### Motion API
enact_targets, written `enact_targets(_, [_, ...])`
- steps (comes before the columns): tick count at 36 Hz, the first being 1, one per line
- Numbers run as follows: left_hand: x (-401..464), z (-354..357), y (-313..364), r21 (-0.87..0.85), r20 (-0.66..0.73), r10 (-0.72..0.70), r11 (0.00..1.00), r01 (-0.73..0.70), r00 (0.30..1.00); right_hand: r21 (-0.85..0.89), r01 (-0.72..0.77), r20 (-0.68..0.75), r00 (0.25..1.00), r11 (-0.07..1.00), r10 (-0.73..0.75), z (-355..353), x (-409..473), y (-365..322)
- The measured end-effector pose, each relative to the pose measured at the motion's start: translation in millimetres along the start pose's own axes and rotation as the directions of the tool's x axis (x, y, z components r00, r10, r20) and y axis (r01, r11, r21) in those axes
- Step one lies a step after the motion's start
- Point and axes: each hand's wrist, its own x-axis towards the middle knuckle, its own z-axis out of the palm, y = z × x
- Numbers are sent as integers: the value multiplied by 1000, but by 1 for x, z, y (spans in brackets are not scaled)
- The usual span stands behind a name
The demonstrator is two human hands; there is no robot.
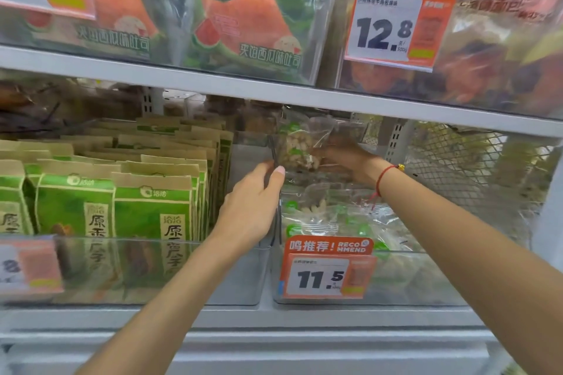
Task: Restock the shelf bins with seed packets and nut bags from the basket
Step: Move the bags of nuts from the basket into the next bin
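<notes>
Fingers [327, 151] of right hand [344, 161] curled round clear nut bag [297, 146], held upright above right bin [426, 277], deep under upper shelf [274, 85]. Left hand [253, 207] set against divider [277, 216] between the two clear bins, thumb [275, 178] on its right side, other fingers relaxed on the left; grip on the divider possibly only a touch, hard to tell from this angle. Red cord [382, 178] tied at right wrist. More nut bags [329, 216] lying flat in right bin, below the held one. Left bin [237, 277] packed with upright green seed packets [152, 213] in rows, with a gap beside the divider. Orange price tag reading 11.5 [326, 271] clipped to front of right bin; another tag [30, 265], blurred, on front of left bin. On the shelf above, watermelon-print bags [253, 21] behind clear fronts, next to an orange 12.8 tag [396, 27]. Wire mesh [475, 167] visible at right behind the bin.
</notes>
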Motion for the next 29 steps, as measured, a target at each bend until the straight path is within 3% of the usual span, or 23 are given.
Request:
enact_targets(2, [0,0,1,-4,-2,-1,1000,1,1000,-7,24,-56,998,1000,-25,2,3,5])
enact_targets(7, [0,1,1,-12,-10,5,1000,-5,1000,-227,14,-168,984,974,-53,16,12,8])
enact_targets(11, [0,1,-1,-11,-10,-2,1000,2,1000,-192,-18,-185,983,981,-18,25,10,2])
enact_targets(16, [-2,0,0,21,-9,13,1000,-13,1000,-382,-4,-83,996,924,-29,28,-1,-9])
enact_targets(19, [-3,1,1,56,-17,15,998,-14,1000,-354,4,-53,998,935,-24,22,-2,-13])
enact_targets(22, [-4,0,1,57,-18,18,998,-17,1000,-229,-53,-177,984,972,12,18,4,-10])
enact_targets(29, [-6,-1,6,103,-26,6,995,-4,1000,-343,-48,-184,983,938,-17,28,-3,-8])
